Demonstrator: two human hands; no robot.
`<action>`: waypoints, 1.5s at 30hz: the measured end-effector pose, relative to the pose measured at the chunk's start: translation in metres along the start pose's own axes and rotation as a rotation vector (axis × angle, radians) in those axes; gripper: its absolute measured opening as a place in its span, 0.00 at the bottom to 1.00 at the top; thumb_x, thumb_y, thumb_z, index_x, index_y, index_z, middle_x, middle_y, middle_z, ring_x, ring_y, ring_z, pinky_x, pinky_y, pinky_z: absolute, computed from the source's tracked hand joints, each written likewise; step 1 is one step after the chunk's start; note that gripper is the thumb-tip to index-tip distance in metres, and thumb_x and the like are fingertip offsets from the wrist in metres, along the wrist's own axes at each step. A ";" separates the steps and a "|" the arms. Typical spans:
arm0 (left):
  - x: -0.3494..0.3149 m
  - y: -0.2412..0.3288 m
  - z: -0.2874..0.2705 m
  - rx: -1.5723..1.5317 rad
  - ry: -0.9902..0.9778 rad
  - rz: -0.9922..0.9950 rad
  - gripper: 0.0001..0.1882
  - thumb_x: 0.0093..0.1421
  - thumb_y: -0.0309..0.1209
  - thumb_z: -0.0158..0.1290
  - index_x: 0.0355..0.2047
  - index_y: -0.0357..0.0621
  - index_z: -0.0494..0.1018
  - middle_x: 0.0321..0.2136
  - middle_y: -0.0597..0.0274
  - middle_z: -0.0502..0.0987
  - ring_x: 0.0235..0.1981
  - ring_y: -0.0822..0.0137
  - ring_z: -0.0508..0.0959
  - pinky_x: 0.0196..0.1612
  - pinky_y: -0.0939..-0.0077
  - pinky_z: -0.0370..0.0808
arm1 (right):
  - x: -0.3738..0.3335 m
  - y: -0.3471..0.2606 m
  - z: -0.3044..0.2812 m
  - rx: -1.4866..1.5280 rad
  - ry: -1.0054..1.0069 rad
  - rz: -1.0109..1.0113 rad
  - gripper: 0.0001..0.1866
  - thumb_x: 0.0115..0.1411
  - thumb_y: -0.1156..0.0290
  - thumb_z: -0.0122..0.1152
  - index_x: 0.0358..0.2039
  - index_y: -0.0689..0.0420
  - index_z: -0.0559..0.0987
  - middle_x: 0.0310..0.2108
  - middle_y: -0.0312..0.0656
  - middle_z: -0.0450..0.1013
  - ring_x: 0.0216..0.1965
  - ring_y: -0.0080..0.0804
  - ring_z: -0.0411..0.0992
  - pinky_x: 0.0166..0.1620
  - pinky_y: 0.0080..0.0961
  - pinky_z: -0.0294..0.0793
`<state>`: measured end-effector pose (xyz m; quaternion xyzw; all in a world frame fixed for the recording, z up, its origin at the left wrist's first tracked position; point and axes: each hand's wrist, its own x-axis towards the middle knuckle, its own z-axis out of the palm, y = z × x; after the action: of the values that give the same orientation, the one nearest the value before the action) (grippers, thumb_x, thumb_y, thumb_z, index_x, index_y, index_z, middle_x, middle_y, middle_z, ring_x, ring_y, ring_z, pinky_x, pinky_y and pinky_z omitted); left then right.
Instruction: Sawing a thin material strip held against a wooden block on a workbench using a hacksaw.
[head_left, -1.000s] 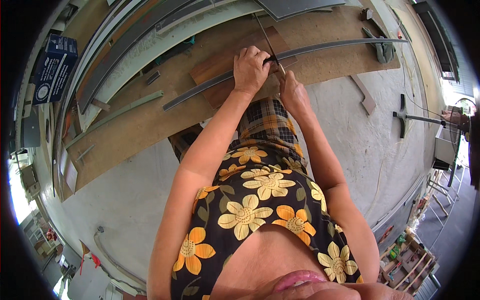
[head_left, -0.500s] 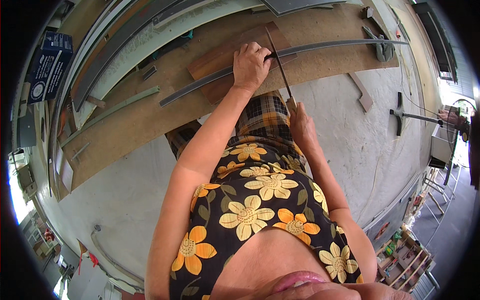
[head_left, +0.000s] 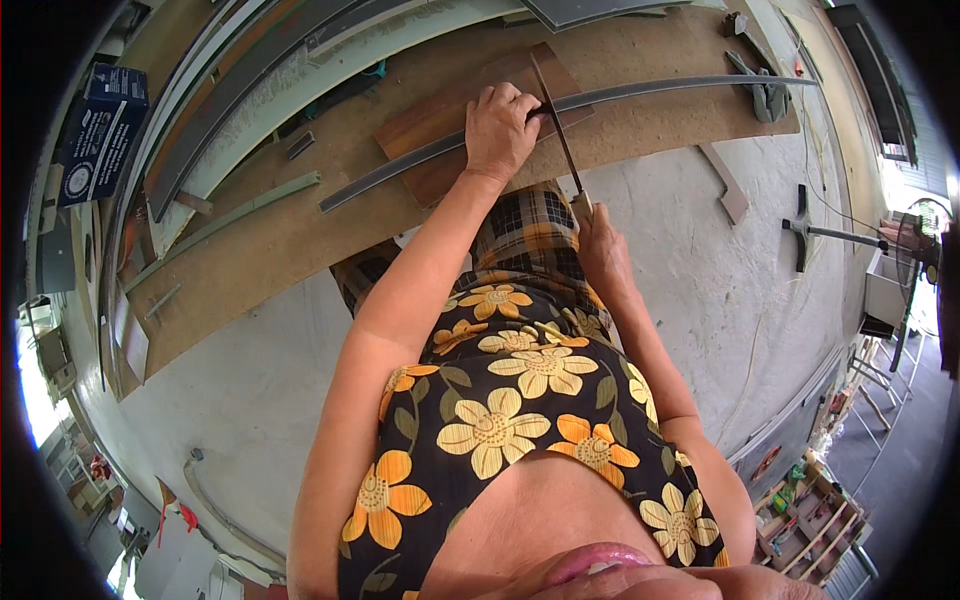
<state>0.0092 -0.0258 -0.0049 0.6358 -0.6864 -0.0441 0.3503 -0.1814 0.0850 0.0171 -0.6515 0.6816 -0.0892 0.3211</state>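
Observation:
My left hand (head_left: 502, 130) lies on a long, narrow grey strip (head_left: 400, 167), its fingers closed over it and gripping it. The strip crosses a reddish-brown wooden board (head_left: 440, 112) on the workbench. In my right hand (head_left: 604, 252), closed around a wooden handle, is a handsaw (head_left: 565, 140) with a thin, dark blade. Just right of my left fingertips, the blade passes across the strip. Its far end reaches over the board, and the handle sits off the bench's near edge.
The brown workbench (head_left: 240, 280) runs diagonally before me. Long panels (head_left: 230, 120) are stacked at the far left, near a dark blue box (head_left: 103, 130). A green-grey strip (head_left: 230, 222) lies on the bench. Grey gloves (head_left: 768, 100) rest by the strip's right end. A fan (head_left: 915, 240) stands at right.
The saw and my right hand have shifted very slightly away from me along the blade's line. My left hand keeps its place on the strip.

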 end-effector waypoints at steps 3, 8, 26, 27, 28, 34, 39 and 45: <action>-0.001 -0.001 -0.002 -0.003 -0.006 -0.005 0.10 0.49 0.36 0.66 0.32 0.55 0.81 0.34 0.69 0.74 0.43 0.62 0.74 0.45 0.60 0.70 | 0.009 -0.002 0.000 -0.004 0.012 -0.006 0.10 0.67 0.66 0.48 0.41 0.58 0.64 0.30 0.69 0.73 0.36 0.74 0.70 0.38 0.63 0.67; 0.001 0.004 0.000 -0.001 0.008 0.007 0.10 0.49 0.36 0.66 0.32 0.55 0.81 0.34 0.69 0.74 0.42 0.62 0.74 0.44 0.60 0.71 | 0.071 -0.029 -0.002 0.027 0.124 -0.192 0.10 0.67 0.66 0.48 0.42 0.57 0.64 0.30 0.70 0.73 0.37 0.74 0.70 0.40 0.63 0.67; 0.000 0.003 0.001 -0.014 0.016 -0.004 0.10 0.49 0.35 0.66 0.32 0.54 0.80 0.34 0.70 0.74 0.42 0.62 0.74 0.44 0.62 0.71 | 0.064 -0.019 0.002 -0.016 0.125 -0.224 0.10 0.69 0.66 0.46 0.42 0.59 0.64 0.29 0.67 0.73 0.35 0.73 0.69 0.34 0.61 0.66; 0.000 0.002 0.001 -0.006 0.010 -0.004 0.10 0.49 0.35 0.66 0.32 0.55 0.80 0.34 0.69 0.74 0.42 0.62 0.74 0.44 0.61 0.71 | 0.060 -0.018 0.002 -0.017 0.123 -0.229 0.10 0.69 0.66 0.46 0.42 0.59 0.64 0.29 0.67 0.73 0.35 0.73 0.69 0.34 0.61 0.66; -0.001 0.000 -0.001 0.006 0.007 -0.012 0.09 0.49 0.35 0.66 0.32 0.55 0.81 0.34 0.68 0.74 0.42 0.62 0.74 0.44 0.60 0.71 | 0.049 -0.019 0.001 -0.015 0.065 -0.144 0.10 0.69 0.65 0.47 0.42 0.58 0.64 0.30 0.68 0.73 0.36 0.73 0.70 0.36 0.62 0.66; 0.000 0.003 -0.001 -0.013 -0.004 -0.008 0.10 0.49 0.35 0.66 0.33 0.55 0.81 0.34 0.69 0.74 0.42 0.62 0.74 0.45 0.60 0.71 | -0.004 0.002 -0.004 -0.001 -0.006 -0.003 0.10 0.68 0.65 0.48 0.43 0.58 0.65 0.30 0.69 0.74 0.36 0.75 0.70 0.38 0.62 0.67; 0.001 0.002 -0.002 -0.006 0.017 0.009 0.10 0.49 0.35 0.66 0.32 0.54 0.79 0.34 0.70 0.74 0.41 0.62 0.74 0.43 0.61 0.71 | 0.046 -0.019 -0.004 0.020 0.027 -0.077 0.10 0.68 0.66 0.48 0.43 0.59 0.65 0.30 0.70 0.73 0.37 0.75 0.70 0.39 0.62 0.67; 0.000 0.001 -0.002 0.006 0.011 -0.004 0.10 0.50 0.36 0.66 0.32 0.54 0.80 0.34 0.69 0.74 0.42 0.62 0.74 0.44 0.61 0.71 | 0.043 -0.016 0.002 0.016 0.065 -0.122 0.09 0.69 0.67 0.47 0.41 0.60 0.63 0.30 0.69 0.72 0.36 0.73 0.69 0.35 0.62 0.64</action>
<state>0.0090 -0.0247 -0.0033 0.6382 -0.6834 -0.0391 0.3524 -0.1647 0.0430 0.0102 -0.6861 0.6498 -0.1351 0.2980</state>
